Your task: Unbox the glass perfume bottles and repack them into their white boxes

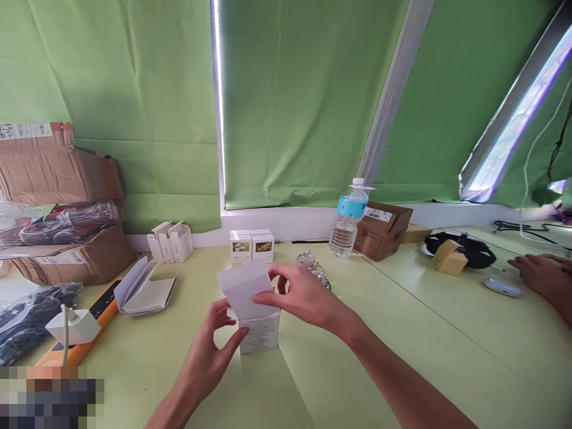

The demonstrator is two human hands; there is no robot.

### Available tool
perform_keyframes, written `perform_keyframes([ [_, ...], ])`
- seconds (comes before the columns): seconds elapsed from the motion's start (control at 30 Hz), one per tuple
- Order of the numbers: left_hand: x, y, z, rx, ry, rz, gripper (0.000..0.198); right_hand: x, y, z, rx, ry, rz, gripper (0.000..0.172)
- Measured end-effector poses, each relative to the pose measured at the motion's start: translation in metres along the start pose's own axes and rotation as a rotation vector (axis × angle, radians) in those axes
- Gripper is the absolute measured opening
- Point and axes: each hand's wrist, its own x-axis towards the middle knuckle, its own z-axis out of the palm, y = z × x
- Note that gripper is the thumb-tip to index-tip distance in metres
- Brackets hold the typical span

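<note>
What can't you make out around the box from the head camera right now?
Head view:
Inside of the white box: hidden by the white flap, the left hand and the right hand.
Red thing: mostly hidden by the right hand.
Box's small print: too small to read.
Bottom-left corner: pixelated.
Another person's hand: arm cut off by the right edge.

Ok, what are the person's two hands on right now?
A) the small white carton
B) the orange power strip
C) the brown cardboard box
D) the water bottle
A: the left hand and right hand both close in on the small white carton, around the white sheet or flap standing up from its top.
</note>
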Motion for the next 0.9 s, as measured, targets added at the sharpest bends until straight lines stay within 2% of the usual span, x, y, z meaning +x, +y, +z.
perform_keyframes([
  [0.2, 0.0, 0.001, 0.0, 0.018, 0.004, -0.001, 0.04, 0.0, 0.001, -0.005, -0.022, 0.078, -0.05, 0.034],
  [0.3, 0.001, 0.002, 0.001, 0.017, 0.01, 0.013, 0.04, 0.0, 0.003, -0.008, 0.088, 0.006, -0.015, 0.031],
  [0.4, 0.001, 0.001, 0.001, 0.016, 0.034, 0.025, 0.04, 0.001, 0.005, -0.008, 0.207, -0.081, 0.067, 0.035],
  [0.63, 0.0, 0.0, -0.001, 0.044, 0.004, 0.019, 0.039, 0.002, 0.009, -0.005, 0.341, -0.097, 0.148, 0.042],
  [0.9, 0.001, 0.002, -0.004, 0.036, -0.007, 0.005, 0.041, 0.003, 0.012, -0.007, 0.471, -0.134, 0.168, 0.046],
])
